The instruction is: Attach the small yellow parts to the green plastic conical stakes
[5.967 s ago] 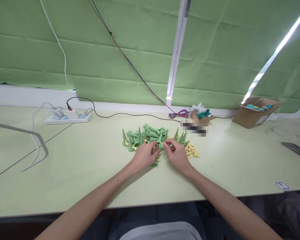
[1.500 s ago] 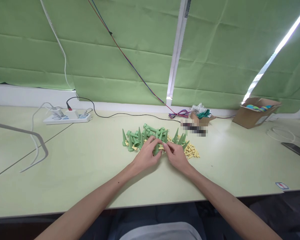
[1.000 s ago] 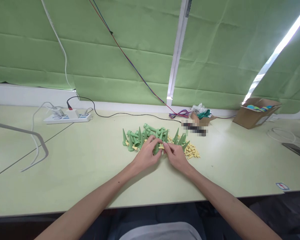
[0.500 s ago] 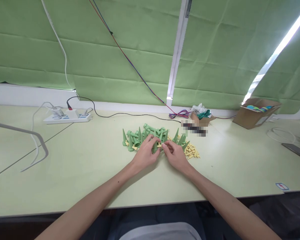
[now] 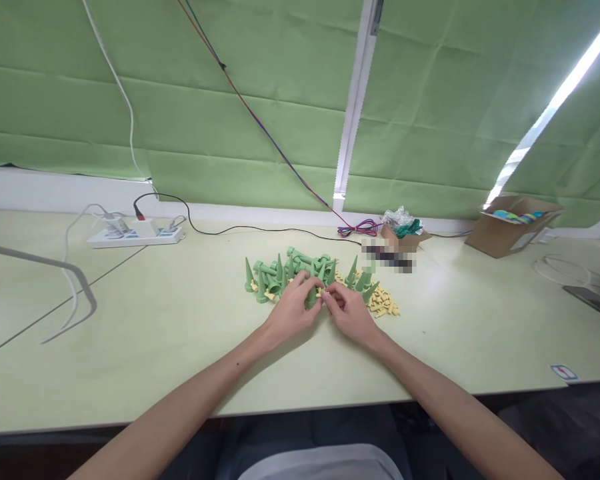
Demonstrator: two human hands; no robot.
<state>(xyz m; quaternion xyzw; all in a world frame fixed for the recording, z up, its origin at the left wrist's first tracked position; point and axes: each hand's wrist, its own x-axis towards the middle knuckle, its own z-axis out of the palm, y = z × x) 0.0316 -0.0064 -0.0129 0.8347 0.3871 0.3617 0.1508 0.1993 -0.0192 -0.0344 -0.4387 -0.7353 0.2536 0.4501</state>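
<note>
My left hand (image 5: 291, 309) is closed round a green plastic cone-shaped spike (image 5: 311, 293), its tip pointing up and its lower part partly behind the fingers. My right hand (image 5: 351, 312) meets it from the right, thumb and forefinger pinching a small yellow plastic piece (image 5: 319, 292) at the spike's side. Whether that piece is seated in the spike is hidden by the fingertips. Several green spikes (image 5: 261, 287) stand upright to the left, some with yellow pieces at their bases. More green parts (image 5: 300, 257) lie heaped behind my hands. A pile of loose yellow pieces (image 5: 384, 303) spreads beyond my right hand.
A white power strip (image 5: 135, 235) with plugs lies at the back left, a black cable running from it. Coiled red and blue wire (image 5: 359, 228), a small open carton (image 5: 405, 237) and a larger cardboard box (image 5: 513, 227) line the back of the table (image 5: 155, 360).
My fingertips have shifted slightly on the yellow piece, and less of it shows between them. Both hands stay at nearly the same place; the piles look unchanged.
</note>
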